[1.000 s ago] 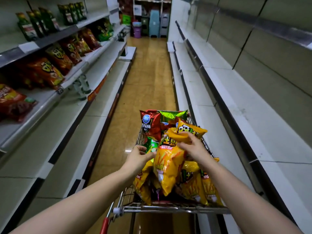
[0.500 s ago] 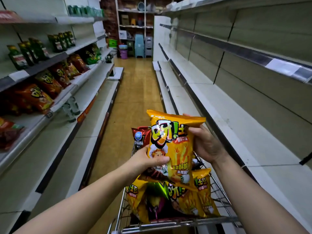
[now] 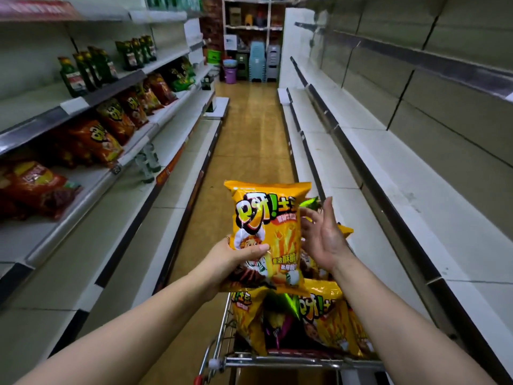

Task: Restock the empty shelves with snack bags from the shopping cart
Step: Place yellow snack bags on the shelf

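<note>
The metal wire shopping cart [image 3: 280, 362] stands in the brown-floored aisle [image 3: 249, 129], between two runs of shelving. Small yellow foil snack bags [image 3: 324, 320] lie heaped in it. Above the heap, one large yellow foil snack bag [image 3: 266, 226] stands upright. The left grip [image 3: 236, 257] holds its lower left corner; the right grip [image 3: 323, 237] is at its right edge. Orange-red snack bags [image 3: 111, 126] lie on the left white metal shelves [image 3: 83, 245], with dark green bottles [image 3: 91, 70] one tier above. The right white metal shelves [image 3: 402, 190] run opposite.

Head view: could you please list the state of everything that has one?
Shopping cart: loaded with snack bags.
Yellow snack bag: held upright above the cart.
Left hand: grips the bag's lower edge.
Right hand: open beside the bag.
Right shelves: bare.
Left shelves: partly stocked.
</note>
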### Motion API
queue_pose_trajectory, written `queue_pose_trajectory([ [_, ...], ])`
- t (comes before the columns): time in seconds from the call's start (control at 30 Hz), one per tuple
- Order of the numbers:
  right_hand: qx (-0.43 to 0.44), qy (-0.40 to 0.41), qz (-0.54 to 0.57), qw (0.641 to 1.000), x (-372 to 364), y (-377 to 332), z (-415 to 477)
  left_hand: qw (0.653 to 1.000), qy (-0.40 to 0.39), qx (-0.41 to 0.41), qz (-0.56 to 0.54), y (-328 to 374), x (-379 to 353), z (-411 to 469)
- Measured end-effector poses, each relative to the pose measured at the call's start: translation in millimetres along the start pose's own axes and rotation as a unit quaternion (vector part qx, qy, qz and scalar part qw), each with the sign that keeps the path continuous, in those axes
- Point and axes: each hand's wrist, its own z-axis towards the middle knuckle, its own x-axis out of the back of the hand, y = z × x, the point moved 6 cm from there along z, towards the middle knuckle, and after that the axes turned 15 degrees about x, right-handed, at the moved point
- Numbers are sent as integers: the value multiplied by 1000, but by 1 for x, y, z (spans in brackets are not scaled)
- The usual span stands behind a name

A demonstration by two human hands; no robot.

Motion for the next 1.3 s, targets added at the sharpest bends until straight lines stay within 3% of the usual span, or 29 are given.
queue_pose_trajectory([
  [0.1, -89, 9, -52, 995, -1, 49, -8, 999, 27, -1, -32, -8, 18, -1],
  [0.27, -165, -43, -269, 948, -1, 107, -37, 997, 59, -3, -54, -23, 38, -5],
  [0.4, -176, -155, -255, 938, -27, 143, -48, 995, 77, -1, -56, -36, 51, -9],
  [0.5, -211, -130, -310, 918, -22, 165, -30, 994, 91, 25, -56, -52, 63, -10],
  [0.63, -164, -174, -423, 874, -7, 195, -3, 992, 103, 54, -53, -70, 74, -12],
  [0.77, -136, -97, -427, 889, 1, 170, -8, 991, 110, 69, -44, -74, 81, -13],
  [0.97, -95, -65, -410, 905, 15, 119, -4, 992, 98, 72, -29, -65, 76, -7],
  [1.13, -76, -29, -319, 944, 26, 62, 4, 995, 80, 64, -16, -53, 62, 1],
  [1.3, 8, 14, -271, 962, 36, -1, 5, 997, 56, 44, -7, -38, 49, 4],
])
